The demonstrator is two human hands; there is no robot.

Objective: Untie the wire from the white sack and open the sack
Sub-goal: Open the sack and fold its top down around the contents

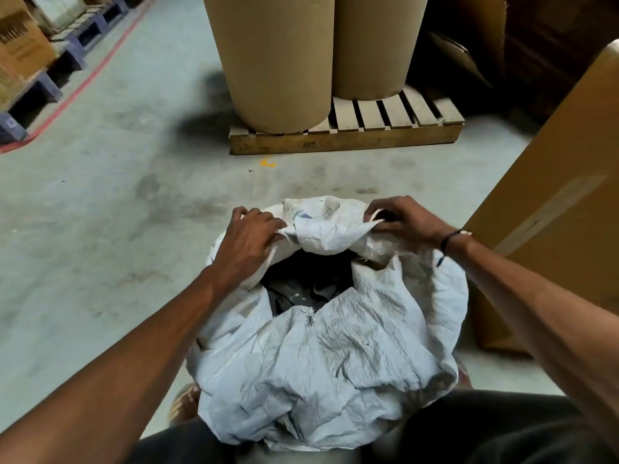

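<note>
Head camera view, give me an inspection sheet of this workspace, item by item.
Surface: grey concrete floor, stained, with a red line at the left.
Job's things: white sack stands on the floor, mouth partly open, dark contents showing; wire not seen.
Clutter: nothing seen.
Grippers: left hand and right hand each grip the sack's far rim.
Cables: nothing seen; a dark band on the right wrist.
Surroundings: two brown rolls on a wooden pallet ahead, a big carton at the right, boxes on blue pallets at the left.
</note>
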